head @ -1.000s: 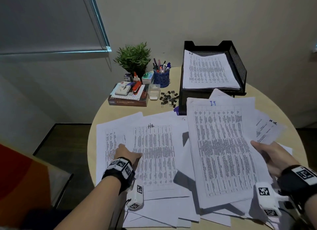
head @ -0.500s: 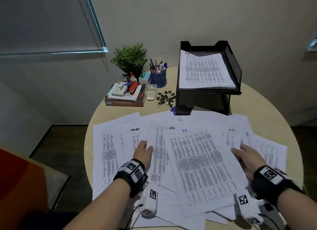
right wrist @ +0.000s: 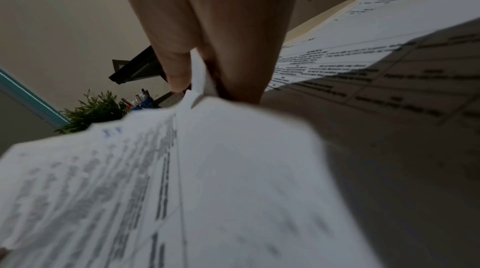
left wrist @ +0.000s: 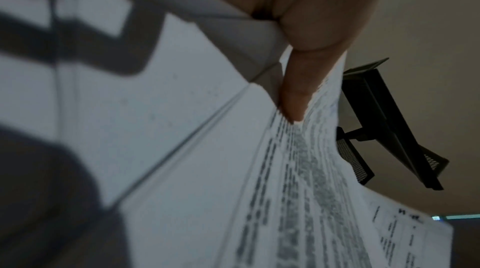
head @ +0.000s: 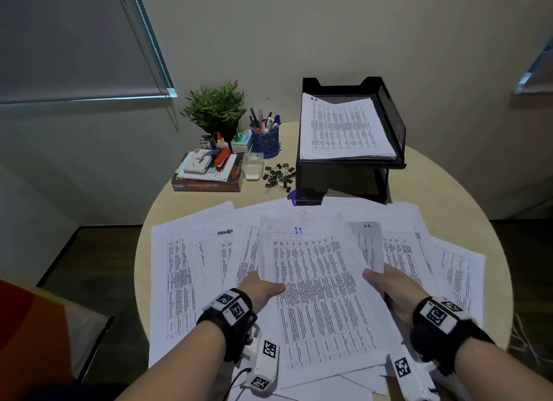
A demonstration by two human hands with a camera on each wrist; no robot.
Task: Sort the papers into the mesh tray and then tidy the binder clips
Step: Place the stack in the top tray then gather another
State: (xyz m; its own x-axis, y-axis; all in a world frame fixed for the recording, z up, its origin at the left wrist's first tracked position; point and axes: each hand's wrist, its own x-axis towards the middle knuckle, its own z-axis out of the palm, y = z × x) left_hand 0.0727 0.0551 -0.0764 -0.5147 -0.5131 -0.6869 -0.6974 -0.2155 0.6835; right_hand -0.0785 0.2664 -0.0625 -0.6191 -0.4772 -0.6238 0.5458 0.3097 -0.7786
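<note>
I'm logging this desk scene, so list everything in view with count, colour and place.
IT sheet: one, white, held above the spread papers.
Loose papers: many, white, across the table's near half.
Mesh tray: one, black, far right, holding a paper stack.
Binder clips: a pile, black, left of the tray.
Pen cup: one, blue, by the plant.
Book stack: far left.
Table: one, beige, round.
Left hand: pinches the sheet's left edge.
Right hand: pinches its right edge.
</note>
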